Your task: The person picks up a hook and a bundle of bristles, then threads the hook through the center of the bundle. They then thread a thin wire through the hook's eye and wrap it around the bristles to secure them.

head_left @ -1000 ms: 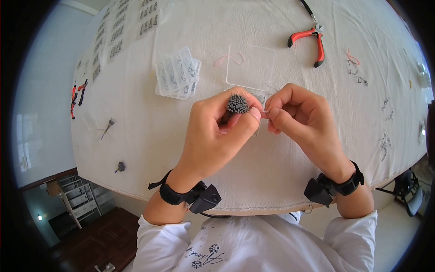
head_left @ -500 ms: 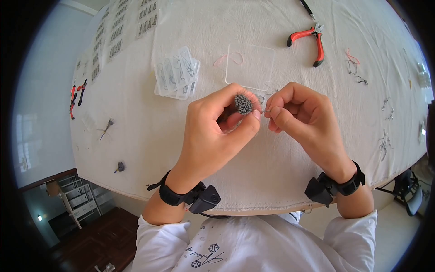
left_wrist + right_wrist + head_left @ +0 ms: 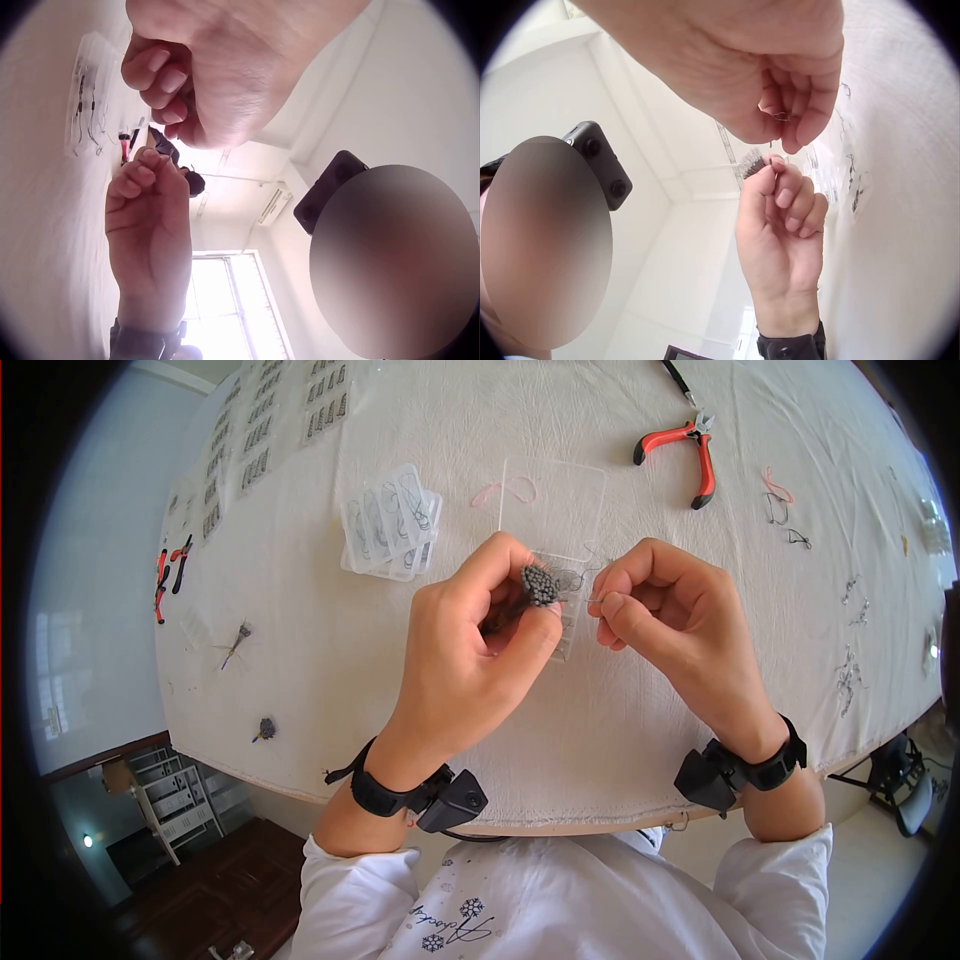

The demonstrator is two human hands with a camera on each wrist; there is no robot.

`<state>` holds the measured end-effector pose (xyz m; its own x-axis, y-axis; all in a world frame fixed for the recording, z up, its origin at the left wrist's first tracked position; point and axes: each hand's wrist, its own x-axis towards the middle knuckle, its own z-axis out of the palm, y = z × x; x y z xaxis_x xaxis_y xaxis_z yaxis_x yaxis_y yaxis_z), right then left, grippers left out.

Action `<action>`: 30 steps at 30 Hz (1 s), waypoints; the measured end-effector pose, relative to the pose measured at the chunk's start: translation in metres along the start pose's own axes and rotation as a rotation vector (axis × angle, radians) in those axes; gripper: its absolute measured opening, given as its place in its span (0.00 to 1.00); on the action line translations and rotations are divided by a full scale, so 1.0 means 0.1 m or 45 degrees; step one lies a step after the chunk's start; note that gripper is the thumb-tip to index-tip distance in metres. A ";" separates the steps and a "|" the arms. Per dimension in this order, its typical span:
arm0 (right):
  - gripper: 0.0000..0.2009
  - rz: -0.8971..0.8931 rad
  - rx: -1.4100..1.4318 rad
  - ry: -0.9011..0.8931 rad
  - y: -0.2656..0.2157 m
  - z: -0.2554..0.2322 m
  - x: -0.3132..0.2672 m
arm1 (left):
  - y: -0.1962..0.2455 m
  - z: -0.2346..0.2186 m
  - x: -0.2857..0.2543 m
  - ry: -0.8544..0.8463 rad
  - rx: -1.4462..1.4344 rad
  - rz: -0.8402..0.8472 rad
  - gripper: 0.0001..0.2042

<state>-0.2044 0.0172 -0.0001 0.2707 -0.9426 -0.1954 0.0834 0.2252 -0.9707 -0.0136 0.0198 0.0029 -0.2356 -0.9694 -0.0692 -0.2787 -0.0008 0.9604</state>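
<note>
In the head view my left hand point(image 3: 463, 642) grips a dense bundle of small grey-tipped pieces point(image 3: 541, 586) between thumb and curled fingers. My right hand point(image 3: 683, 630) is just to its right, thumb and index finger pinching a thin wire point(image 3: 596, 600). A small gap separates the two hands' fingertips. In the right wrist view the bundle point(image 3: 753, 162) shows at the left hand's fingertips, below the right hand point(image 3: 757, 75). Partly behind the left fingers lies a clear compartment box point(image 3: 564, 644) with fine wire pieces. The left wrist view hides the bundle behind the fingers.
Stacked clear boxes point(image 3: 392, 526) lie to the left of a transparent lid. Red-handled pliers point(image 3: 708, 470) rest at the upper right, more tools point(image 3: 161, 585) at the far left. Small bundles point(image 3: 264, 729) lie at left, wire pieces point(image 3: 850, 680) at right.
The bundle has tilted and turned in my left hand, whose fingertips have drawn slightly left, away from the right hand. More of the compartment box shows between the hands.
</note>
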 end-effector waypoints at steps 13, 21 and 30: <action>0.03 -0.021 0.005 -0.006 0.00 0.00 -0.01 | 0.03 0.04 -0.02 -0.038 -0.075 -0.033 0.02; 0.02 -0.021 -0.033 -0.071 0.00 -0.01 -0.02 | -0.01 0.04 -0.02 0.016 -0.069 -0.003 0.02; 0.02 -0.042 0.015 -0.054 0.00 0.01 -0.02 | 0.04 0.05 -0.04 0.063 0.125 0.021 0.01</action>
<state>-0.2039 0.0189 0.0002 0.3080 -0.9384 -0.1569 0.1039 0.1971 -0.9749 -0.0184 0.0244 0.0059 -0.1956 -0.9800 -0.0376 -0.3655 0.0373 0.9301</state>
